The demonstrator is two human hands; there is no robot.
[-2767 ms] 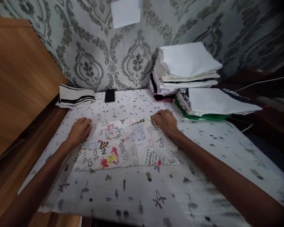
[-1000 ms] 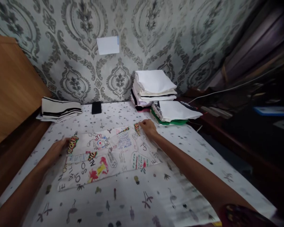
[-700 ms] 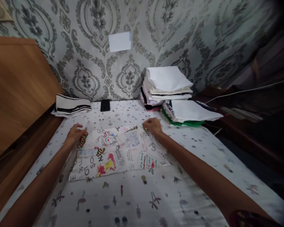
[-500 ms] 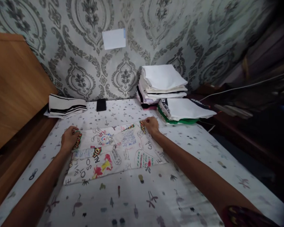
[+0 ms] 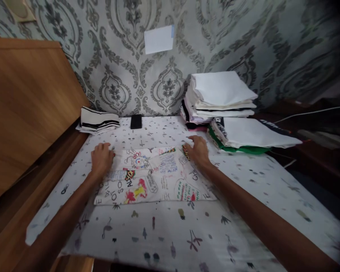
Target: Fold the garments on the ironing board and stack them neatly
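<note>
A folded white cloth covered in drawings and writing is lying flat on the patterned sheet, its long axis running from left to right across the person's front; the left hand is resting at the far left corner and the right hand is touching the far right corner, so the cloth is lying between them and spreading back toward the body, neither hand being clearly nearer; the right thumb and forefinger are standing apart, the left fingers are curling over the edge, and whether either hand is really pinching the fabric I cannot tell, as the fingertips are partly hiding; the right forearm is covering part of the cloth's right end, and the left hand is masking lettering at the other; beyond, a dark phone is lying between some striped folded cloth on the left and two stacks of folded clothes on the right; the far right side is fading into shadow, its objects being hard to make out.
</note>
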